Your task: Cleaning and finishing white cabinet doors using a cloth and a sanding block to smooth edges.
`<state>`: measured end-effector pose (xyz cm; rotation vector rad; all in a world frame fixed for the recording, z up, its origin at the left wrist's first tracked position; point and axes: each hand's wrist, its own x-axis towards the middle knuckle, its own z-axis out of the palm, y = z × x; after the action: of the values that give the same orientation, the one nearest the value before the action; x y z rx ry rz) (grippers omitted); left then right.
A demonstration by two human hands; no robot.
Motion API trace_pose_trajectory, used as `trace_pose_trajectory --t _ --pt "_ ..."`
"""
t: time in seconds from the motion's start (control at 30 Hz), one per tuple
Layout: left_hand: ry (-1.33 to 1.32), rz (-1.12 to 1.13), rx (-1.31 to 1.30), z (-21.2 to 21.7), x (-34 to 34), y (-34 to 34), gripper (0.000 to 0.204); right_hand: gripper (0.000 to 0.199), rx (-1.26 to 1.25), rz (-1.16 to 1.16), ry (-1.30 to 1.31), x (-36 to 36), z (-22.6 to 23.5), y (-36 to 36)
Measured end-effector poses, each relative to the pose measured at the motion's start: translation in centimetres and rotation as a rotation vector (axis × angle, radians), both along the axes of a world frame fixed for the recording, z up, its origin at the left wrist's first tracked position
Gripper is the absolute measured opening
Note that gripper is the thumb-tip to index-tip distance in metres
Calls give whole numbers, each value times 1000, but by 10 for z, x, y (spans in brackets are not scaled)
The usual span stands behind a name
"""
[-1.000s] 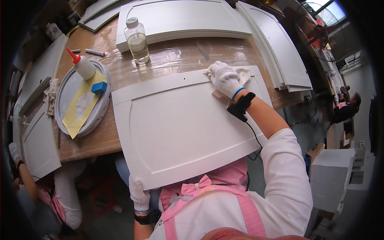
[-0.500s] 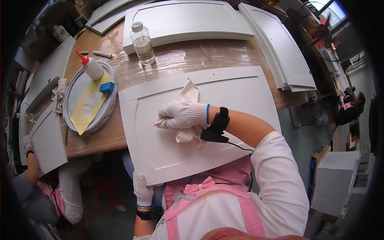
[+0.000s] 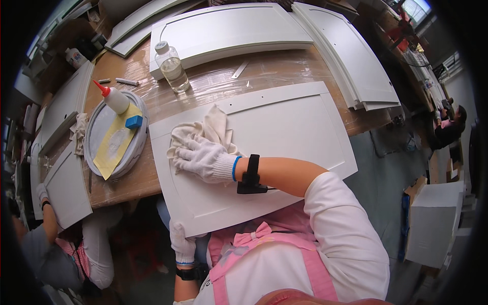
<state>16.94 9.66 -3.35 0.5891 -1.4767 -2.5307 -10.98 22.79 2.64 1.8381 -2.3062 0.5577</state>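
A white cabinet door panel (image 3: 264,132) with a raised frame lies at the table's near edge, jutting out over my lap. My right hand (image 3: 208,160), in a white knit glove, presses a crumpled cream cloth (image 3: 216,122) onto the panel's left half, fingers bent and slightly apart over it. Low at the panel's near left corner, my left hand (image 3: 181,244), gloved too, grips the edge; its fingers are partly hidden under the panel. Small dark holes show along the panel's far rail.
To the left, a round white lid (image 3: 142,147) carries yellow sandpaper (image 3: 107,161), a blue block (image 3: 133,122) and a red-tipped glue bottle (image 3: 116,99). Beyond the panel stand a clear bottle (image 3: 174,73) and stacked white panels (image 3: 234,28). Another person's gloved hand (image 3: 41,191) touches a panel at far left.
My right hand has moved left over the panel with the cloth, from a bunched grip to a flatter, more spread one. My left hand stays at the corner.
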Motion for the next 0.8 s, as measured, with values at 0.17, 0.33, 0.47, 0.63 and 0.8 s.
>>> trace_pose_trajectory --t 0.17,0.33,0.47,0.63,0.8 --pt "-15 215 -36 -6 -6 11 46 33 -64 195 -472 2 23 24" --pt "16 -7 113 4 0 -1 57 41 287 -85 -1086 -34 73 88" --pt "37 -94 187 6 3 -9 52 48 430 -171 -542 -72 91 107" --pt "-149 -474 -80 -17 19 -29 41 46 331 -919 -571 -177 91 63" --pt "-237 -457 -160 4 4 -17 48 51 536 -1110 -530 -257 28 31"
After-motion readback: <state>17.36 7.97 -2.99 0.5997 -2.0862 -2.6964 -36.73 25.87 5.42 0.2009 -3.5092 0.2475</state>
